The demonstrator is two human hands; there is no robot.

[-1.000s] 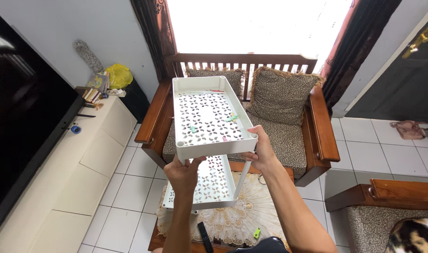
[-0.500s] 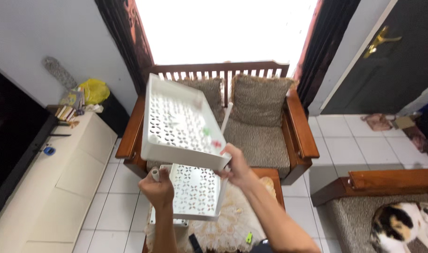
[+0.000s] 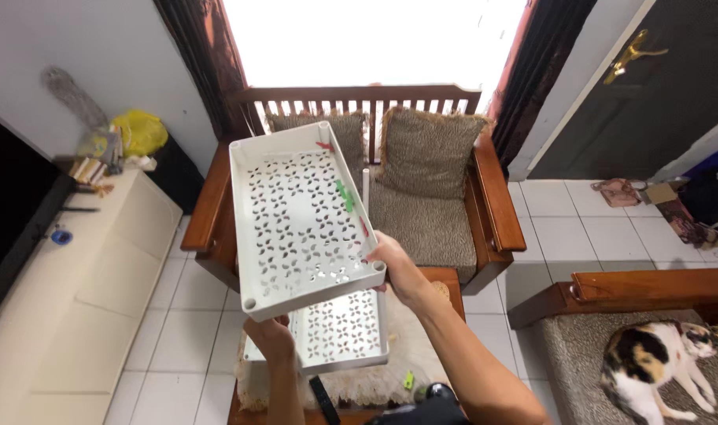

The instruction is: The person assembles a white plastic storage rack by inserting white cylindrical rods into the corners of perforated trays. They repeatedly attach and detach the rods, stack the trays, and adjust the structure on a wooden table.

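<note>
Both hands lift a white perforated tray rack [image 3: 300, 220] above the wooden sofa [image 3: 453, 197], its long axis running away and tilted left. Right hand [image 3: 396, 267] fingers pinch the near right corner. Left hand [image 3: 268, 334] grips under the near left corner, fingers curled, beside the lower tray [image 3: 339, 330].

A lace-edged cloth [image 3: 359, 386] covers the low wooden table [image 3: 445, 283]; a small green clip [image 3: 408, 381] lies near its front edge.

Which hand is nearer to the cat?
Right. The right hand grips the white tray's near right corner, on the cat's side; the left hand is under its left corner, farther away.
</note>
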